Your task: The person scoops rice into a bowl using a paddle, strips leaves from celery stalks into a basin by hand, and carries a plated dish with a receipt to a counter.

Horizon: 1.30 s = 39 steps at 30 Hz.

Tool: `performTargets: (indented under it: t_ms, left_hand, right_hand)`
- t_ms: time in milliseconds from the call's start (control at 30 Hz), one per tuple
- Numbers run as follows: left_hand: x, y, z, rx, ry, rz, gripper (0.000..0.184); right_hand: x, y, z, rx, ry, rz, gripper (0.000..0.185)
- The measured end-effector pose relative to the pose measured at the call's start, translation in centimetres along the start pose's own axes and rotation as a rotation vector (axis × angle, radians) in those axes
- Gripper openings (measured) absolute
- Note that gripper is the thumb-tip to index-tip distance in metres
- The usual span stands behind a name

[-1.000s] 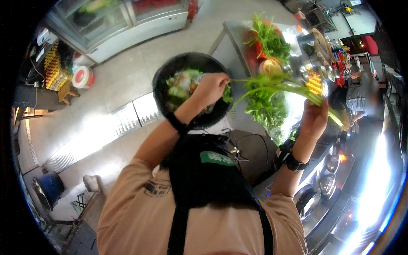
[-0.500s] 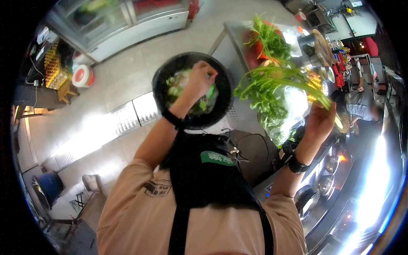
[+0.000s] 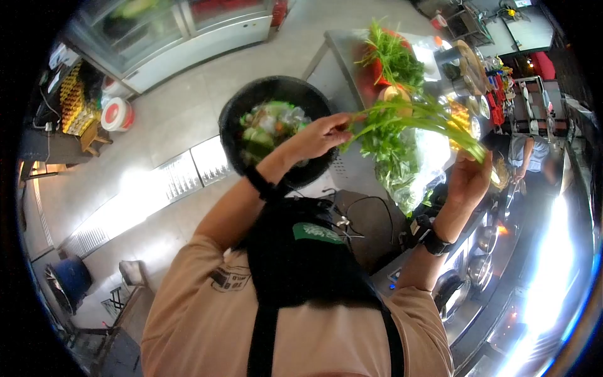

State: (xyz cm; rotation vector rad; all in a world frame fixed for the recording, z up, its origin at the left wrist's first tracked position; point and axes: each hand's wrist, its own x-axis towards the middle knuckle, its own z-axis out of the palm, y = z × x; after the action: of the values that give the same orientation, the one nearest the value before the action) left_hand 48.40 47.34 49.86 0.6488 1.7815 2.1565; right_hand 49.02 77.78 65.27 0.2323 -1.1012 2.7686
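Note:
My right hand (image 3: 470,179) is closed round the stalks of a bunch of leafy green celery (image 3: 440,119), whose leaves point left over the metal counter. At the left end of the bunch, the fingertips of my left hand (image 3: 319,137) pinch a leafy tip. Below and to the left of my left hand is a round black bin (image 3: 231,129). Inside it lie green scraps (image 3: 259,135) and crumpled clear plastic. More leafy greens (image 3: 399,160) rest beside a clear plastic bag (image 3: 430,157), under the held bunch.
The metal counter (image 3: 342,47) also bears herbs on something red (image 3: 399,60). At the right are pans (image 3: 480,270) near a flame, and a co-worker's arm (image 3: 526,154). A white bucket (image 3: 117,114) and egg trays (image 3: 78,100) are at the left, with cables below the bin.
My left hand dipped over the bin, its fingers near the scraps, then came back right to the leaves. My right hand still holds the bunch. The view has shifted slightly.

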Motion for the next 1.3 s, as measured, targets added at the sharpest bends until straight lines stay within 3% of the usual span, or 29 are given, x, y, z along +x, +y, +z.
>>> performTargets:
  t_ms: [367,467,533,567,633,667,733,800,867,900,933,967,1000,1067,1167,1233,1300]
  left_hand:
    - [-0.1,-0.4,-1.7,0.019,-0.038,0.015,0.017]
    - [-0.1,-0.4,-1.9,0.210,0.015,0.087,0.015]
    - [-0.2,0.2,-1.8,0.415,0.134,0.067,0.021]
    - [-0.2,0.4,-1.7,0.416,0.133,0.068,0.021]
    - [-0.4,0.7,-1.3,0.448,0.408,-0.062,0.023]
    - [-0.4,0.4,-1.6,0.448,0.408,-0.063,0.023]
    - [-0.4,-1.3,-2.7,0.058,0.613,-0.353,0.023]
    - [-0.9,-2.2,-3.9,0.129,0.630,-0.280,0.023]
    - [-1.3,-2.2,-4.6,0.743,0.544,-0.111,0.023]
    - [-1.0,-2.4,-5.1,0.745,0.557,-0.244,0.019]
    - [-0.7,-2.1,-5.7,0.745,0.557,-0.241,0.019]
    - [-0.6,-1.8,-6.2,0.826,0.565,-0.165,0.018]
    - [-0.5,-1.5,-6.5,0.905,0.572,-0.088,0.017]
    - [-0.5,0.7,-5.7,0.920,0.604,-0.047,0.018]
    - [-0.1,4.1,-4.7,0.868,0.596,0.131,0.021]
    - [-0.4,7.4,-3.3,0.543,0.213,0.283,0.028]
    - [-0.1,8.5,-1.4,0.542,0.119,0.393,0.029]
  right_hand:
    - [-0.2,-1.3,-0.5,0.000,0.032,0.003,0.022]
    - [-0.4,-1.3,-0.7,-0.058,0.034,-0.016,0.020]
    - [-0.8,-1.0,0.0,-0.052,0.032,-0.025,0.018]
    - [-1.1,-0.7,0.4,-0.046,0.030,-0.034,0.016]
    - [-1.3,-0.3,0.8,-0.012,-0.017,-0.023,0.015]
    - [-1.4,-0.1,0.9,0.021,-0.063,-0.012,0.016]
    - [-1.5,-0.3,1.1,0.010,-0.085,-0.026,0.020]
    - [-1.3,-0.7,0.9,0.017,-0.214,-0.003,0.016]
    - [-1.3,-0.7,1.1,0.037,-0.211,0.042,0.018]
    - [-1.4,-0.4,1.2,0.030,-0.166,0.042,0.018]
    - [-1.4,-0.2,1.2,0.024,-0.124,0.039,0.018]
    - [-1.1,-0.1,0.9,0.074,-0.270,0.133,0.017]
    - [-1.3,0.3,0.9,0.016,-0.218,0.109,0.018]
    - [-1.8,1.5,1.9,-0.007,-0.127,0.083,0.019]
    - [-1.8,2.6,2.2,-0.091,-0.303,0.128,0.018]
    - [-2.3,3.1,3.0,-0.174,-0.315,0.146,0.018]
    - [-2.2,3.6,2.7,-0.225,-0.363,0.148,0.020]
